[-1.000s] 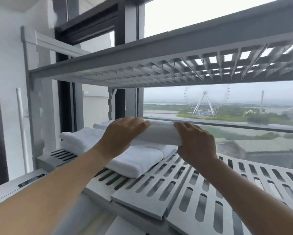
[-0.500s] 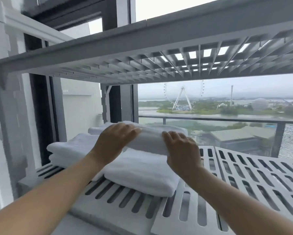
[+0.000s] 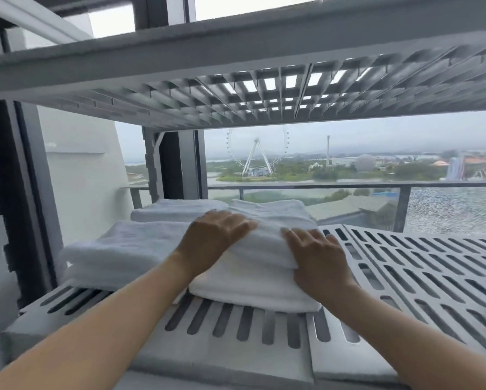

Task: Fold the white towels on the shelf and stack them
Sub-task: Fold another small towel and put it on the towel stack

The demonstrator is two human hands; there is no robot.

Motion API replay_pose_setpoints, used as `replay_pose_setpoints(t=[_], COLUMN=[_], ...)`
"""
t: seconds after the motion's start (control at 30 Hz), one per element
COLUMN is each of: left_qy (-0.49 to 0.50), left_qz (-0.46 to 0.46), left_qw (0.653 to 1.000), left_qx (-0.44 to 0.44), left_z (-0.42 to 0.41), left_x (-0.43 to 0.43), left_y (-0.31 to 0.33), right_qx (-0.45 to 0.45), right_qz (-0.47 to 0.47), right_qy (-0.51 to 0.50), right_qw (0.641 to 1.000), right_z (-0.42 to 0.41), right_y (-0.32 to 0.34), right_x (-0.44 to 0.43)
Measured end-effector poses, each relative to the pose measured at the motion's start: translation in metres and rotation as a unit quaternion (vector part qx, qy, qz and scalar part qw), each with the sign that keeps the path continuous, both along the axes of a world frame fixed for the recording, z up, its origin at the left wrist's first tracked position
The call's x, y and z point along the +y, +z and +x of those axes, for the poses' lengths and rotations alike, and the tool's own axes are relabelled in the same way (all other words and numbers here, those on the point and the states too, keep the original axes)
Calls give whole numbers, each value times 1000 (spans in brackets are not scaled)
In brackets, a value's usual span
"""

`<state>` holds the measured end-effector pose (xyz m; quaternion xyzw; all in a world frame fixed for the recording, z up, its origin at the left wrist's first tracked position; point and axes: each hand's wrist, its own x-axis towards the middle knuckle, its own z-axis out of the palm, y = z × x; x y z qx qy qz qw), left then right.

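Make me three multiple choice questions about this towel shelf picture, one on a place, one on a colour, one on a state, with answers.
1. Where do the towels sit on the slotted shelf?
A. left part
B. right part
C. upper tier

2. What colour are the towels?
A. blue
B. white
C. grey

3. How is the top towel being handled?
A. hanging unfolded
B. both hands on it
C. untouched

Answers: 1 A, the shelf's right part shows bare slots. 2 B, all are white. 3 B, the left hand lies flat on top, and the right hand is at its right edge.
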<state>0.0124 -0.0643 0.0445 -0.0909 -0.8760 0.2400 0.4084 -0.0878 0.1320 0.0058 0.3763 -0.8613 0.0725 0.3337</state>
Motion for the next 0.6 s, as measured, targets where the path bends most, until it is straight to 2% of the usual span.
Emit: replay_pose_setpoints(t=[0.03, 0.17, 0.27, 0.33, 0.47, 0.6], left_qy=[4, 53, 55, 55, 84, 79], left_qz=[4, 87, 152, 151, 159, 173], left_qw=[1000, 984, 977, 976, 948, 935], left_qx=[-10, -148, -137, -145, -264, -300], left_z=[0, 8, 7, -1, -15, -14], left_x=[-4, -21, -21, -13, 0, 2], left_y=[0, -33, -37, -31, -29, -24], right_qx=[1, -14, -29, -42, -88, -144], right_qz=[5, 67, 75, 80, 86, 115], right_qy=[-6, 28, 42, 42, 36, 77], right_qw=[1000, 997, 996, 995, 992, 980], right_z=[2, 7, 8, 7, 4, 0], right_y=[0, -5, 1, 3, 2, 8], right_x=[-3, -10, -11, -13, -13, -7])
